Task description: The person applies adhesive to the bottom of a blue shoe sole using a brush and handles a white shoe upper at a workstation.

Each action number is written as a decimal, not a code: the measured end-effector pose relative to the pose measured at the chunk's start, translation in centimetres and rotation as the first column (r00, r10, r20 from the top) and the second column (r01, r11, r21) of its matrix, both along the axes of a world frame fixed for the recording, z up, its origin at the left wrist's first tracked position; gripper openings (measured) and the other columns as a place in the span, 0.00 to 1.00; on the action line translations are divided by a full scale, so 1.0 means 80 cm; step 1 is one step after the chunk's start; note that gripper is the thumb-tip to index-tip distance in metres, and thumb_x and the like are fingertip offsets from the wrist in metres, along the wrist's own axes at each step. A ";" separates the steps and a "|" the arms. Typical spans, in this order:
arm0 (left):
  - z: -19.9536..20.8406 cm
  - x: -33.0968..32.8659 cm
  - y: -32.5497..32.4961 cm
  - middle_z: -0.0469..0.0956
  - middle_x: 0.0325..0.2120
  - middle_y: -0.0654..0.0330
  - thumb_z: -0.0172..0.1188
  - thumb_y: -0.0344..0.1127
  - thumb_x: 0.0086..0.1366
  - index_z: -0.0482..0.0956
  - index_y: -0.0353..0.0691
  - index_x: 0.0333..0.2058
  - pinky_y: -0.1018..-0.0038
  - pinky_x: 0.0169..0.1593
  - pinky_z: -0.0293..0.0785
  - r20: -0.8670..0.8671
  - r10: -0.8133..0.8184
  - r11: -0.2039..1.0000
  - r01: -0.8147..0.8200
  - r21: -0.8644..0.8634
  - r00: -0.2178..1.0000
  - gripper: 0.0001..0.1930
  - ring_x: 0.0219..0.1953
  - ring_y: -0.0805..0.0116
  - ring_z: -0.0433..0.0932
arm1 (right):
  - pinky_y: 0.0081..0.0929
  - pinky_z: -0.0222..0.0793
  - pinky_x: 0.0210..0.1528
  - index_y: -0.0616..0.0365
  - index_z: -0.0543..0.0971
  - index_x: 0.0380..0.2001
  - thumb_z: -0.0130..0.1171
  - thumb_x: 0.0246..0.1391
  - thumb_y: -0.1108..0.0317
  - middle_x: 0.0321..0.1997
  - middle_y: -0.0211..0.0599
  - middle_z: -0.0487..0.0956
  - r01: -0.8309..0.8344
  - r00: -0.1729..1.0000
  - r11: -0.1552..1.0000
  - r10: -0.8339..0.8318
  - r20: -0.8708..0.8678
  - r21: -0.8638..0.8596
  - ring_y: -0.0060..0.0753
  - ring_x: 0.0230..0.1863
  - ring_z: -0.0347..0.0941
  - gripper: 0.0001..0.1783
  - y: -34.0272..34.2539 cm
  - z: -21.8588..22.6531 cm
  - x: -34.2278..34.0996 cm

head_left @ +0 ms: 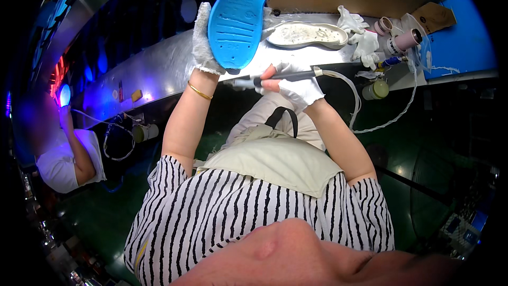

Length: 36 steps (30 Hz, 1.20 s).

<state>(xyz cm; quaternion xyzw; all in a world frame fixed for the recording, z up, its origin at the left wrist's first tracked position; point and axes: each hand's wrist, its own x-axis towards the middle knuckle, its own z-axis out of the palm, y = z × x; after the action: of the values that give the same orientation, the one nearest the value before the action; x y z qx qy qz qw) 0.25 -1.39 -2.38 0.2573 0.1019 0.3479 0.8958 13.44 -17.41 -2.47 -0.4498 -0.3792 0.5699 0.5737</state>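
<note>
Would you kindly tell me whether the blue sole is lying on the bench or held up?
Held up: the gloved left hand grips the blue sole at its side, its grooved face toward the camera.

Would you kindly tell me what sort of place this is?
Probably a footwear workshop: the left hand holds a blue shoe sole, an off-white sole lies on the metal bench, and a co-worker is further along.
</note>
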 end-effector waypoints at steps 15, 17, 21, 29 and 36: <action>0.015 0.013 0.016 0.78 0.33 0.49 0.53 0.55 0.60 0.74 0.34 0.41 0.73 0.31 0.80 -0.453 -0.047 0.989 0.106 0.106 0.890 0.26 0.29 0.65 0.80 | 0.22 0.71 0.40 0.62 0.76 0.26 0.57 0.38 0.84 0.35 0.39 0.78 -0.192 0.888 0.919 0.013 0.459 0.344 0.25 0.37 0.73 0.09 0.041 0.017 0.023; 0.009 0.013 0.020 0.77 0.33 0.48 0.54 0.59 0.57 0.74 0.34 0.42 0.72 0.32 0.79 -0.560 -0.043 0.978 0.149 0.145 0.828 0.30 0.32 0.62 0.79 | 0.21 0.71 0.39 0.61 0.77 0.24 0.58 0.36 0.83 0.33 0.37 0.79 -0.236 0.849 0.936 0.068 0.524 0.260 0.26 0.36 0.74 0.08 0.049 0.018 0.028; 0.034 0.019 0.002 0.76 0.36 0.49 0.56 0.62 0.53 0.74 0.36 0.45 0.72 0.34 0.78 -0.728 -0.009 0.946 0.243 0.216 0.685 0.33 0.33 0.61 0.78 | 0.23 0.71 0.40 0.60 0.78 0.21 0.61 0.33 0.80 0.30 0.35 0.80 -0.288 0.832 0.954 0.209 0.514 0.079 0.28 0.35 0.76 0.07 0.055 0.041 0.049; 0.048 0.019 -0.003 0.78 0.33 0.51 0.58 0.60 0.54 0.76 0.37 0.42 0.72 0.34 0.78 -0.744 -0.109 0.924 0.343 0.169 0.659 0.30 0.31 0.63 0.78 | 0.23 0.70 0.40 0.57 0.79 0.24 0.62 0.37 0.78 0.31 0.33 0.80 -0.242 0.667 0.967 0.107 0.737 0.078 0.28 0.35 0.75 0.07 0.050 0.048 0.068; 0.010 0.006 0.007 0.76 0.41 0.47 0.49 0.59 0.61 0.70 0.34 0.49 0.65 0.39 0.79 -0.473 -0.172 0.966 0.243 0.091 0.864 0.32 0.38 0.57 0.79 | 0.18 0.69 0.34 0.61 0.78 0.27 0.62 0.41 0.80 0.32 0.34 0.79 -0.073 0.922 0.973 -0.018 0.386 0.221 0.20 0.31 0.72 0.07 0.022 0.059 0.069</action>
<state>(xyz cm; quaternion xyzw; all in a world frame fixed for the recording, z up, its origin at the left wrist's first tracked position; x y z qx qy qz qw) 0.73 -0.81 -1.58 0.4076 0.2571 0.1847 0.8565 18.95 -15.69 2.22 -0.4778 -0.5545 0.4305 0.5282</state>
